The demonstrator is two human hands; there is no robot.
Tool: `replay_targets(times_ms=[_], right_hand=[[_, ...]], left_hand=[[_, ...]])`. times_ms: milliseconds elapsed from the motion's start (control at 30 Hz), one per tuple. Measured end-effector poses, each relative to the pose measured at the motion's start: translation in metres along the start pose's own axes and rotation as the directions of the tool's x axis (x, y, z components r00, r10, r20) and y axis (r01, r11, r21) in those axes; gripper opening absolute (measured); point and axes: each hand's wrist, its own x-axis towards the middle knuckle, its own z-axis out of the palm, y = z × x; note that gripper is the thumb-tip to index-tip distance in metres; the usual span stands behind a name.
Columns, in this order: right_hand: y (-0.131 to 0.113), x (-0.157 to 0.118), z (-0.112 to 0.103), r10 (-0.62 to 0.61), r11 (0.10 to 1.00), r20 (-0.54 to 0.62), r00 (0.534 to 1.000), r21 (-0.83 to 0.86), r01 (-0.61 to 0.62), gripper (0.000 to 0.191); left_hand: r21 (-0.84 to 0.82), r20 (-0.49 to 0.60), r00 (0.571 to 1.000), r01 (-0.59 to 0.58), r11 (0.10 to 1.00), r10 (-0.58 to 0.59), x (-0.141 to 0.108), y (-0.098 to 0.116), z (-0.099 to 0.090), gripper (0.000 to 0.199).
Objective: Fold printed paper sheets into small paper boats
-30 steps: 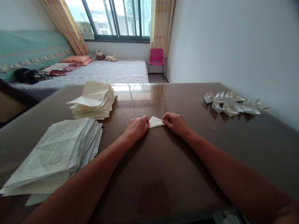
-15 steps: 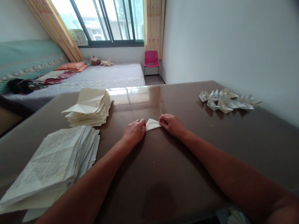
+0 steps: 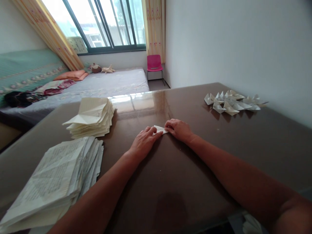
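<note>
A small folded paper (image 3: 160, 128) lies on the brown table, its pointed top facing away from me. My left hand (image 3: 144, 141) is closed on its left side, with the thumb stretched along the near edge and the fingers bent over the paper. At the right end, my right hand (image 3: 179, 130) pinches the corner between thumb and curled fingers. Both hands partly cover the paper, so its full shape is hidden.
On the left are a stack of cream paper (image 3: 92, 117) and, nearer, printed sheets (image 3: 52, 175). Several folded paper boats (image 3: 231, 103) sit at the far right by the wall. Beyond the glossy table (image 3: 151, 182) are a bed (image 3: 114, 81) and a pink chair (image 3: 154, 63).
My left thumb has slid right along the paper's near edge, and the left hand now covers more of it. The right hand keeps its pinch. The camera view has shifted slightly.
</note>
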Motion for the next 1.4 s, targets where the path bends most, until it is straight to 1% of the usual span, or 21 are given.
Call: replay_targets(times_ms=[100,233,300,400,467,500,567,633,733,833,900,967,1133,1267,1400], right_hand=[[0.000,0.001,0.001,0.015,1.000,0.002,1.000,0.002,-0.015,0.016],[0.002,0.001,0.004,0.028,0.999,-0.019,0.999,0.036,-0.027,0.015],[0.005,0.001,0.004,0.021,0.998,-0.047,0.999,0.067,-0.018,0.015],[0.007,-0.002,-0.001,-0.033,0.994,-0.149,0.988,0.098,0.048,0.021],[0.003,-0.007,-0.006,-0.121,0.986,-0.185,0.975,0.092,0.140,0.026],[-0.001,-0.010,-0.008,-0.179,0.978,-0.170,0.969,0.077,0.195,0.028],[-0.012,-0.017,-0.011,-0.302,0.952,-0.069,0.951,0.023,0.305,0.031],[-0.024,-0.024,-0.011,-0.342,0.937,0.048,0.939,-0.055,0.344,0.033],[-0.036,-0.031,-0.010,-0.285,0.935,0.161,0.945,-0.171,0.311,0.039],[-0.038,-0.034,-0.010,-0.229,0.934,0.213,0.950,-0.228,0.276,0.047],[-0.037,-0.036,-0.011,-0.213,0.934,0.233,0.949,-0.237,0.267,0.058],[-0.037,-0.038,-0.011,-0.196,0.934,0.247,0.949,-0.249,0.257,0.063],[-0.039,-0.040,-0.013,-0.149,0.932,0.267,0.952,-0.285,0.225,0.067],[-0.040,-0.040,-0.016,-0.121,0.931,0.303,0.945,-0.296,0.214,0.069],[-0.040,-0.040,-0.019,-0.096,0.936,0.308,0.947,-0.296,0.191,0.070]], left_hand=[[0.017,0.038,0.999,-0.018,1.000,0.017,0.001,0.000,0.002,0.039],[0.036,0.040,0.999,-0.008,0.999,0.007,0.001,0.000,0.003,0.039],[0.036,0.039,0.999,0.000,0.999,-0.001,0.000,0.000,0.003,0.039],[0.032,0.037,0.999,0.009,0.999,-0.010,0.000,0.000,0.003,0.039],[0.035,0.038,0.999,0.012,0.999,-0.014,0.000,0.000,0.003,0.038],[0.039,0.037,0.999,0.014,0.999,-0.015,0.000,0.000,0.003,0.038],[0.053,0.034,0.999,0.015,0.999,-0.017,0.000,0.001,0.003,0.037],[0.070,0.031,0.999,0.015,0.997,-0.018,0.000,0.001,0.003,0.034],[0.088,0.027,1.000,0.013,0.996,-0.015,0.000,0.003,0.002,0.033],[0.103,0.030,0.999,0.014,0.995,-0.018,-0.002,0.006,0.000,0.037],[0.128,0.036,0.999,0.019,0.992,-0.024,-0.004,0.008,-0.002,0.037],[0.164,0.045,0.999,0.018,0.986,-0.026,-0.005,0.010,-0.004,0.034],[0.223,0.081,0.996,0.008,0.975,-0.027,-0.007,0.013,-0.010,0.028],[0.223,0.098,0.993,0.044,0.974,-0.067,-0.007,0.017,-0.009,0.027],[0.238,0.109,0.988,0.083,0.968,-0.111,-0.007,0.021,-0.008,0.029]])
